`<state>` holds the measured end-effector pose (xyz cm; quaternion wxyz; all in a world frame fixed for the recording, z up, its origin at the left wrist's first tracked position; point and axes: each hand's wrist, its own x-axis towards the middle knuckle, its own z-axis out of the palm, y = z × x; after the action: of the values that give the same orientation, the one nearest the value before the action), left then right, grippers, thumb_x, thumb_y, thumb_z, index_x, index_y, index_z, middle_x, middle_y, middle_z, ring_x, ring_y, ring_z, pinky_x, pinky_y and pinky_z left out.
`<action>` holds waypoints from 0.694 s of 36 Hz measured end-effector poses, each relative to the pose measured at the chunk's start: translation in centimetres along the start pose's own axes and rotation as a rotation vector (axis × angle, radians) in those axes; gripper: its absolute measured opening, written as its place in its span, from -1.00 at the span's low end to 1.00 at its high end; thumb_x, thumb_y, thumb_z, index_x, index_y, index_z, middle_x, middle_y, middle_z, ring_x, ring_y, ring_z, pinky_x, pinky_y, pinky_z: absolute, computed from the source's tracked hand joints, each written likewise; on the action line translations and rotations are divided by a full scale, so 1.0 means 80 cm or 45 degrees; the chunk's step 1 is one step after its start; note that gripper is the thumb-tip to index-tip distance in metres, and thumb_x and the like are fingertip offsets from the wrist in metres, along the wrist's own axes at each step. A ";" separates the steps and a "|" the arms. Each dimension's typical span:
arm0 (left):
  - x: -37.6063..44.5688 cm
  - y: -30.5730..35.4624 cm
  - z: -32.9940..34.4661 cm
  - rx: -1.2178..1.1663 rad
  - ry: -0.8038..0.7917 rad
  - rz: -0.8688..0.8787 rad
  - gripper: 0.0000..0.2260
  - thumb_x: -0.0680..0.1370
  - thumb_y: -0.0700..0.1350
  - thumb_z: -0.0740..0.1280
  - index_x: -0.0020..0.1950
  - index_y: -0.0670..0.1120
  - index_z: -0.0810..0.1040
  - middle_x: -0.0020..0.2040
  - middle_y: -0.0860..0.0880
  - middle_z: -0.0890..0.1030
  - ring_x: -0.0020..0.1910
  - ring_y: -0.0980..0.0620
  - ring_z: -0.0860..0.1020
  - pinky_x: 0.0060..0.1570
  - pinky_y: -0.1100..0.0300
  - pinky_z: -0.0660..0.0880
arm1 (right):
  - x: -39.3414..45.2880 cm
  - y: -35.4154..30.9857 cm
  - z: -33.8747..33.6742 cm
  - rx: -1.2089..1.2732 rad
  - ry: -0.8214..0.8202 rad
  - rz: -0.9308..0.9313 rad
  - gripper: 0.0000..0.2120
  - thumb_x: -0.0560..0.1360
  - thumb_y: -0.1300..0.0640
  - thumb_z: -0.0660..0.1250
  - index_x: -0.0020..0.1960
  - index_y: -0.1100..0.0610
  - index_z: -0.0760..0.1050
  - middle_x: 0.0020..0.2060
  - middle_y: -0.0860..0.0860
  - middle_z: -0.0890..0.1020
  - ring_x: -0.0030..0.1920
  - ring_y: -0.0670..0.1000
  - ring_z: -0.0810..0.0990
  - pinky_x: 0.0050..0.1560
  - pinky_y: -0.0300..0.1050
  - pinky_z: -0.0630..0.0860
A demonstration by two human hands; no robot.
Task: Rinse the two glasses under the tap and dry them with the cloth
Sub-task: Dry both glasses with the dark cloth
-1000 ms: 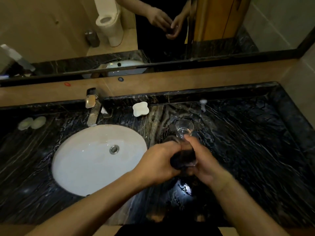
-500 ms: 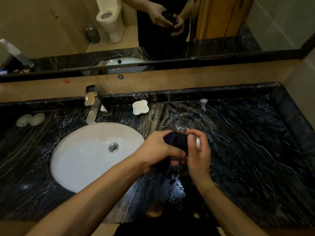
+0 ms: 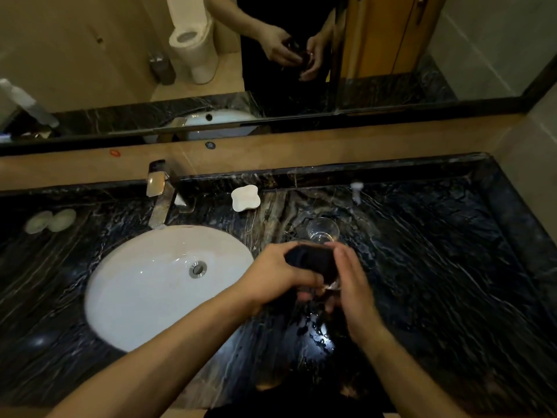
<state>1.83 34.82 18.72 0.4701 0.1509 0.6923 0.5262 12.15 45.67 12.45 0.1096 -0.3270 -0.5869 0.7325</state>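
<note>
**Glass drying at the vanity counter: hand and object positions**

Hands meet over the dark marble counter [image 3: 452, 267], just right of the white oval basin [image 3: 144, 285]. The left hand [image 3: 271, 276] has its fingers curled around a dark cloth [image 3: 313, 260], which is bunched over the upper part of a glass [image 3: 331, 285]. Only a small pale portion of this glass shows below the cloth; the remainder is covered by cloth and fingers. The right hand [image 3: 351, 285] stands on the right side of the bundle, palm facing left, fingertips reaching the far edge of the cloth. Whether its fingers wrap the glass or only press flat against it cannot be determined, as the contact side is hidden and the hand is blurred.

A second glass [image 3: 322, 230] stands upright on the counter just beyond the hands, mouth up, apart from the cloth. It is clear and appears to hold nothing.

A chrome tap [image 3: 159, 194] is mounted at the far rim of the basin, spout angled toward the bowl. No water stream is visible. A white soap dish [image 3: 245, 198] sits to the right of the tap near the backsplash. Two pale round items [image 3: 49, 221] lie at far left on the counter. A mirror [image 3: 391, 40] runs along the far wall and reflects both hands.
</note>
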 end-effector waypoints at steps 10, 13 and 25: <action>-0.004 0.002 0.018 0.094 -0.044 0.023 -0.58 0.37 -0.37 0.53 0.18 -0.11 0.63 -0.10 -0.14 0.71 -0.23 0.00 0.66 -0.21 0.12 0.62 | 0.003 0.002 0.007 0.058 0.303 -0.187 -0.75 0.55 -0.10 0.21 -0.06 0.03 0.57 -0.20 -0.10 0.66 -0.17 -0.02 0.62 -0.26 -0.18 0.54; -0.001 -0.006 0.011 1.001 -0.100 0.503 -0.54 0.41 -0.03 0.46 0.31 0.11 0.53 0.14 0.04 0.67 0.06 0.06 0.65 0.08 0.05 0.60 | 0.008 -0.026 -0.007 0.252 0.017 0.428 -0.68 0.60 -0.07 0.21 -0.18 0.11 0.56 -0.46 0.01 0.57 -0.54 -0.04 0.51 -0.63 -0.29 0.30; -0.004 0.005 -0.001 0.527 -0.089 0.222 -0.60 0.36 -0.28 0.52 0.18 -0.07 0.63 -0.13 -0.05 0.70 -0.28 0.06 0.65 -0.22 0.11 0.60 | -0.005 -0.001 -0.009 0.339 -0.116 0.069 -0.60 0.50 -0.26 0.29 0.20 -0.02 0.49 0.09 0.14 0.62 -0.16 0.10 0.63 -0.48 -0.15 0.47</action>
<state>1.81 34.75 19.21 0.4056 0.3217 0.7532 0.4058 12.86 46.04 12.63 0.1055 -0.2916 -0.4801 0.8206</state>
